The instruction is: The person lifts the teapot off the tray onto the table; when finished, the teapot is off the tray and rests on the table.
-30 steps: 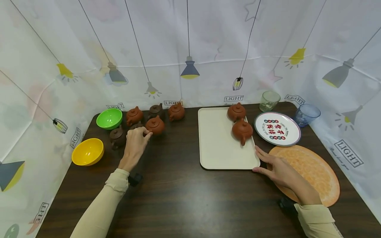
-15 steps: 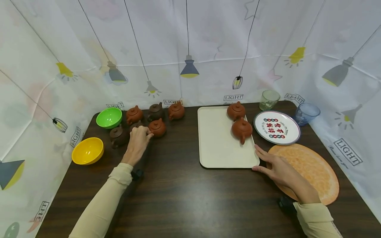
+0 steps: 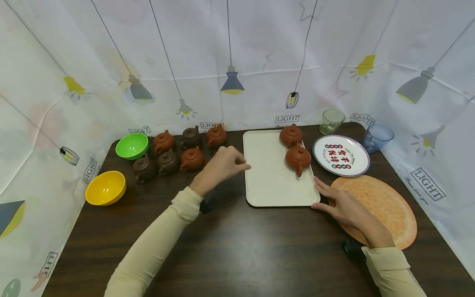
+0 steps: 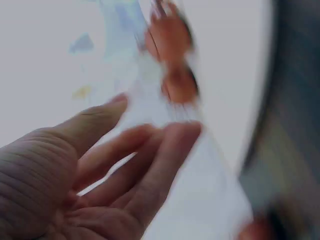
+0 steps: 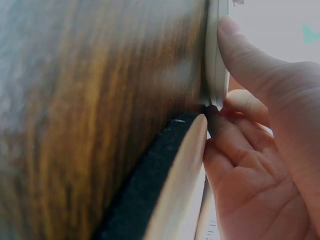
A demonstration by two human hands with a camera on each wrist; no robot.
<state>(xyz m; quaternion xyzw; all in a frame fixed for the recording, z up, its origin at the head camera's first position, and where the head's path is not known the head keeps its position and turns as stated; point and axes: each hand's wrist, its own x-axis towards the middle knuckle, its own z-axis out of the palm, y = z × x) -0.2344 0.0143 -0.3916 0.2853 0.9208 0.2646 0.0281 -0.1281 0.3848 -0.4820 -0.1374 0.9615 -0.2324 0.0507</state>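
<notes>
My left hand (image 3: 223, 166) is over the table between a group of small teapots and the cream tray (image 3: 265, 189). In the left wrist view its fingers (image 4: 170, 155) are loosely bent, with nothing between them and the thumb. The nearest teapot of the group is a reddish-brown one (image 3: 192, 159); beside it stands a dark brown teapot (image 3: 168, 162). My right hand (image 3: 343, 207) holds the tray's near right corner, thumb at the front edge and fingers along the right side. Two reddish-brown teapots, a rear one (image 3: 290, 136) and a front one (image 3: 298, 158), sit on the tray.
A green bowl (image 3: 132, 146) and a yellow bowl (image 3: 106, 188) stand at the left. Right of the tray are a printed plate (image 3: 340, 156), a round orange-tan mat (image 3: 386, 210), a green glass (image 3: 331, 121) and a blue glass (image 3: 377, 137). A lamp-print curtain (image 3: 259, 53) hangs behind.
My left hand has left the reddish-brown teapot in the group and moved right toward the tray, uncovering the dark brown teapot. My right hand stays at the tray's corner.
</notes>
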